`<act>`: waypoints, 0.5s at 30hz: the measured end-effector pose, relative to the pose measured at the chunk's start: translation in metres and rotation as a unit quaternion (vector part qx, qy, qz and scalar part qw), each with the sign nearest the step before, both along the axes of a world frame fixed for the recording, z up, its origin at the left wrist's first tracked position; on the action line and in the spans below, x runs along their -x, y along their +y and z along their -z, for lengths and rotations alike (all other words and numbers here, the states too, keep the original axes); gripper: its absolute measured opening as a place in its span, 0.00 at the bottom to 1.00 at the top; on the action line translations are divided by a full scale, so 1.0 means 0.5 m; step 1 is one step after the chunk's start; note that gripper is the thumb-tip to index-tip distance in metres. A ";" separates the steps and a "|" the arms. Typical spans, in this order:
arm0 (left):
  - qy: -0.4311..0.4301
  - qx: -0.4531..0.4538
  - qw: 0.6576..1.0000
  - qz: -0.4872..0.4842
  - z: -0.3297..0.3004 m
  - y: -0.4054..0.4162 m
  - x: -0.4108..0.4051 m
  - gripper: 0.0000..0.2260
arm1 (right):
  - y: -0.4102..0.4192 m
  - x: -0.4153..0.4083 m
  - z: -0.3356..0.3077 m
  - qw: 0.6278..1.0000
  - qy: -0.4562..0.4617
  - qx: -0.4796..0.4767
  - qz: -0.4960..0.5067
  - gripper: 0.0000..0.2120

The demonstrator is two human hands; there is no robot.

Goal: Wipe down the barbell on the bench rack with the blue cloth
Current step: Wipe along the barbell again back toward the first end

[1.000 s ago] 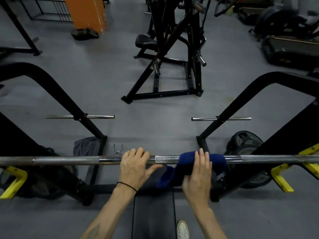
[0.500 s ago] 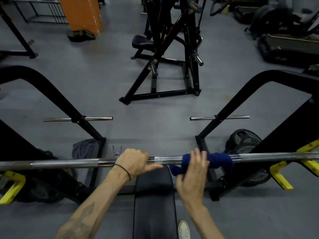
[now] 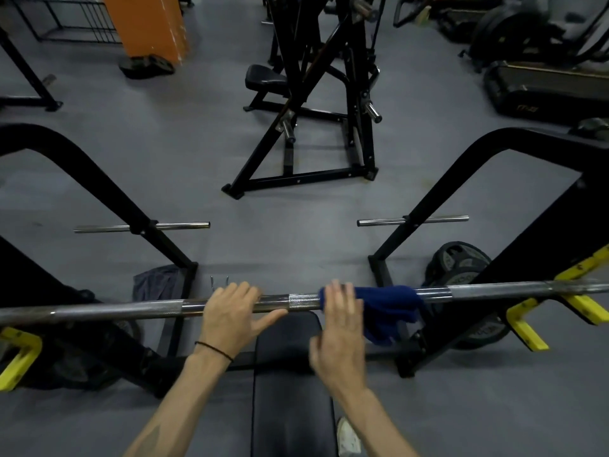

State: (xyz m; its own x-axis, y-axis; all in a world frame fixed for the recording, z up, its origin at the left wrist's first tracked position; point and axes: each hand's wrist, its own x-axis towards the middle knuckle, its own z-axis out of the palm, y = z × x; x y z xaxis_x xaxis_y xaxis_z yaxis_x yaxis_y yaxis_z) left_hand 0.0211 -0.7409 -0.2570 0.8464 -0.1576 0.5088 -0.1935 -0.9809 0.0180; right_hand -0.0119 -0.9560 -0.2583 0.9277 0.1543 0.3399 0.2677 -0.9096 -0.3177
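Note:
The steel barbell (image 3: 131, 310) lies across the bench rack, running left to right in front of me. My left hand (image 3: 232, 316) rests on the bar left of centre, fingers draped over it and thumb stretched along its underside. The blue cloth (image 3: 389, 308) is draped over the bar right of centre, one end hanging down. My right hand (image 3: 339, 334) presses the cloth's left end onto the bar with straight fingers; the hand is motion-blurred.
The black bench pad (image 3: 291, 374) sits below the bar between my arms. Yellow rack hooks (image 3: 527, 328) flank both sides. Weight plates (image 3: 461, 262) lean at the right upright, a grey rag (image 3: 158, 282) lies at the left one. A black machine (image 3: 316, 103) stands ahead.
My right hand and the blue cloth have slid left along the bar. My left hand stays on the bar, with fingers now draped over it again.

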 end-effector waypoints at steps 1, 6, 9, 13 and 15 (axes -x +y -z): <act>-0.001 0.005 1.000 -0.005 -0.003 0.001 0.001 0.26 | 0.014 0.007 -0.001 0.999 -0.001 0.017 -0.044 0.48; -0.001 0.019 1.000 0.005 -0.003 -0.006 0.026 0.24 | -0.130 -0.030 0.010 0.996 -0.031 0.047 -0.067 0.48; 0.011 0.022 1.000 -0.006 0.000 -0.012 0.030 0.24 | -0.136 -0.024 0.014 0.998 -0.026 -0.005 0.053 0.48; 0.001 0.034 0.999 -0.002 0.011 -0.018 0.033 0.24 | 0.001 0.003 0.007 0.999 0.012 -0.034 -0.008 0.51; -0.008 0.033 0.999 0.021 0.010 -0.010 0.035 0.23 | -0.011 -0.002 0.006 0.994 -0.006 0.015 -0.107 0.51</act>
State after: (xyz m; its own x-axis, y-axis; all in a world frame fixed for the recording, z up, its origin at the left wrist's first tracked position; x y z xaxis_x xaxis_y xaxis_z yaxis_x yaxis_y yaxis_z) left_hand 0.0037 -0.7457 -0.2619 0.8309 -0.1590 0.5333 -0.2360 -0.9686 0.0788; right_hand -0.0111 -0.9613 -0.2613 0.8680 0.3582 0.3438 0.4602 -0.8402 -0.2866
